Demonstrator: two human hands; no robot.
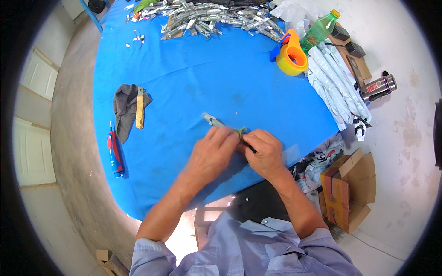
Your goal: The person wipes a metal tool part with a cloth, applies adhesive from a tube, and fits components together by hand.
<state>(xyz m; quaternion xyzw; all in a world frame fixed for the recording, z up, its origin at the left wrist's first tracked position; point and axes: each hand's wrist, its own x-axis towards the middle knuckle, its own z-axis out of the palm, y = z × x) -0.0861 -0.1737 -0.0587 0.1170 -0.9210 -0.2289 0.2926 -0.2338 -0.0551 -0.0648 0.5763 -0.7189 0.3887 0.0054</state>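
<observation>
near the centre of the frame, the left hand (209, 154) was blurred, its fingers curled and drawn together over the near end of a grey tube-like piece (212, 119); just what they gripped could not be told. the piece jutted toward the upper left, above the blue cloth (184, 87). just right of centre, the right hand (266, 154) had its thumb and forefinger pinching a dark thin piece (250, 147), its other fingers folded in. whether the two pieces were joined could not be told. a green scrap (240, 131) showed between the fingertips of both hands.

at the top of the frame lay a heap of grey pieces (198, 20). at the left, a wooden-handled tool (140, 110) lay on a dark grey rag (123, 103), with a red-and-blue screwdriver (113, 154) below. toward the upper right, a tape dispenser (292, 57) stood near a green bottle (318, 32) and pale plastic bags (331, 83).
</observation>
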